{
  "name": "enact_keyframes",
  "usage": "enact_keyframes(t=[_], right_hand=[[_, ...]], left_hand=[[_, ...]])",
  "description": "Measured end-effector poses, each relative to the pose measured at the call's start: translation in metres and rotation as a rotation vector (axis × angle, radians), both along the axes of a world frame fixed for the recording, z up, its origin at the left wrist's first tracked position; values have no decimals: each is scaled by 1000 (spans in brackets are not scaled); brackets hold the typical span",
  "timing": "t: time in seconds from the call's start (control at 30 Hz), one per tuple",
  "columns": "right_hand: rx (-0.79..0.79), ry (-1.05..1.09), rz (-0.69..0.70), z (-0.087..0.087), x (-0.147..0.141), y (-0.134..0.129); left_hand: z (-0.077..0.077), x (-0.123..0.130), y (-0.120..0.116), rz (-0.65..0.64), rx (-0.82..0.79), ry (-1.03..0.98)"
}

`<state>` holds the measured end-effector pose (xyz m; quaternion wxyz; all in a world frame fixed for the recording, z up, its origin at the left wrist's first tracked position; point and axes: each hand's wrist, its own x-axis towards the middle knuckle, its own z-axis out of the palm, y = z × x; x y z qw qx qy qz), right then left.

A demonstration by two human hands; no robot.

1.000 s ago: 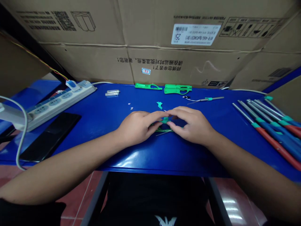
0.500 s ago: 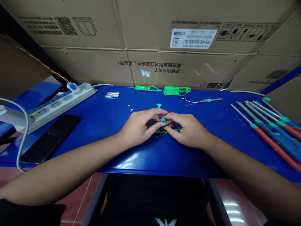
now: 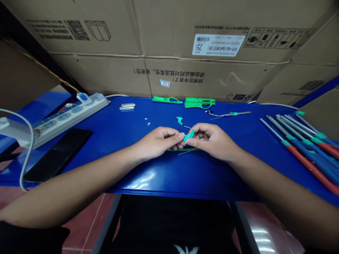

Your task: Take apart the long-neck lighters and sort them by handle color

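Note:
Between both hands is a small teal plastic piece (image 3: 189, 136). My left hand (image 3: 161, 143) pinches its left end with thumb and finger, and my right hand (image 3: 209, 141) grips its right end. Under the hands lies a green shell part (image 3: 174, 149), mostly covered, with a thin metal rod (image 3: 186, 151) beside it. Another teal piece (image 3: 179, 120) rests on the blue table just beyond my fingers. Farther back are a green shell (image 3: 166, 100) and a stack of green shells (image 3: 199, 102).
A power strip (image 3: 71, 114) and a black phone (image 3: 58, 155) lie at left. Behind them are silvery cylinders (image 3: 127, 107). Several red and blue lighter-like tools (image 3: 304, 151) lie at right, near a wired metal tube (image 3: 238, 113). A cardboard box (image 3: 169, 42) stands behind the blue table (image 3: 159, 180).
The teal piece between my hands has turned and shows more of its length. My right hand has shifted slightly right, and its fingers no longer meet those of my left hand at the top.

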<state>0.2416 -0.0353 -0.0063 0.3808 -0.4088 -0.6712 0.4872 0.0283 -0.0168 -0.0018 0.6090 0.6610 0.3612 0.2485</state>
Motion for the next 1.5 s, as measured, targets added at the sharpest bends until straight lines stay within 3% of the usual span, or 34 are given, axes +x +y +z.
enact_keyframes(t=[0.1, 0.27, 0.47, 0.57, 0.67, 0.73, 0.97, 1.2, 1.5], right_hand=[[6, -46, 26, -2, 0, -1], [361, -295, -11, 3, -1, -8], [654, -416, 1, 8, 7, -9], [715, -517, 53, 8, 14, -5], [714, -623, 50, 5, 21, -2], [684, -682, 48, 3, 23, 0], [478, -784, 137, 1, 14, -1], [484, -828, 157, 3, 12, -5], [485, -803, 156, 4, 12, -6]], left_hand=[[0, 2, -1, 13, -76, 4], [4, 2, -2, 87, -62, -6], [5, -1, 1, 105, 64, 81], [1, -7, 8, 58, 306, 213], [-2, -15, 18, 5, 651, 357], [-4, -19, 24, -47, 714, 413], [-12, -18, 29, -133, 587, 514], [-14, -15, 29, -116, 410, 511], [-16, -17, 31, -144, 471, 502]])
